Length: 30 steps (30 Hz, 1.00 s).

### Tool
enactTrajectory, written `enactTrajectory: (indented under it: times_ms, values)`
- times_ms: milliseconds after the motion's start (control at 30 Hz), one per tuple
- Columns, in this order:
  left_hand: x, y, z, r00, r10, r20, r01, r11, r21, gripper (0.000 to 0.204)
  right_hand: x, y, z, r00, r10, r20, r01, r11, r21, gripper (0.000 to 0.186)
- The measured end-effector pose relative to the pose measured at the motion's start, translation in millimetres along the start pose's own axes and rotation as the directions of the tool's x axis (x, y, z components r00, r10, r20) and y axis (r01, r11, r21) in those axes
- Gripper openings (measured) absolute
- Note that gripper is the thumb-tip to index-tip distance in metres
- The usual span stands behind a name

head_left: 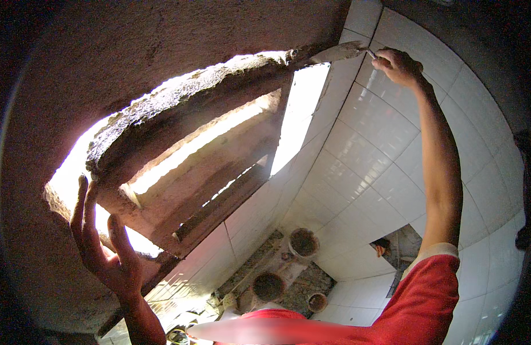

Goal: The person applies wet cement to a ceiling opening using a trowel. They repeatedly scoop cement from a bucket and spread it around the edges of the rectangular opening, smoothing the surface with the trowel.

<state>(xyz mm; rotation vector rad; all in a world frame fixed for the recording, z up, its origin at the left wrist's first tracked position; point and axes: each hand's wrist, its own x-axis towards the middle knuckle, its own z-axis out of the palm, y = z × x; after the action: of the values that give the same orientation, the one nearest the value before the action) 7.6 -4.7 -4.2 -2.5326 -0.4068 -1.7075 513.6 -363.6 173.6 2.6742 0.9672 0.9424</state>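
A slatted concrete vent block [208, 167] sits in a rough opening in the plastered wall [110, 52], with daylight coming through its slits and the gaps around it. At its lower left end, my left hand [113, 264] is raised with fingers stretched and apart, the fingertips against the block's edge. My right hand [399, 66] reaches up high on the right, closed round the handle of a trowel [341, 52]. The trowel's blade is smeared with mortar and points left, at the block's upper right corner, where the plastered wall meets the tiles.
White glossy tiles [380, 144] cover the right wall, with a dark square recess [400, 250] low down. On the floor below stand a bucket [304, 243], another round container [269, 286] and a smaller pot [317, 302]. Cables or hoses [179, 335] lie at the lower left.
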Motion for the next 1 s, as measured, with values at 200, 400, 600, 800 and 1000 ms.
enactTrajectory:
  times_ms: [200,400,600,800,1000]
  values:
    - [-2.2,0.0,1.5,1.0,-0.011,-0.005,0.011,1.0,-0.023,0.041,0.7,-3.9,-18.7,1.0,-0.001,0.025,0.002,0.998,-0.056,0.044]
    - [-0.3,0.8,0.8,1.0,0.001,-0.016,-0.002,1.0,-0.018,0.04,8.4,-11.5,-43.0,1.0,-0.014,0.003,0.014,0.968,-0.251,0.038]
    - [-1.1,2.9,-0.2,1.0,-0.01,-0.015,0.01,1.0,-0.004,0.04,25.8,-23.3,-62.5,0.952,-0.252,-0.176,0.174,0.913,-0.368,0.027]
    - [0.7,4.1,-2.0,0.999,-0.036,-0.005,0.036,0.999,-0.01,0.041,19.7,-54.2,-97.9,0.876,-0.401,-0.268,0.191,0.799,-0.57,0.025]
    - [0.6,6.3,-2.1,0.998,-0.06,-0.015,0.058,0.995,-0.077,0.041,3.7,-63.0,-121.2,0.905,-0.316,-0.284,0.127,0.839,-0.53,0.022]
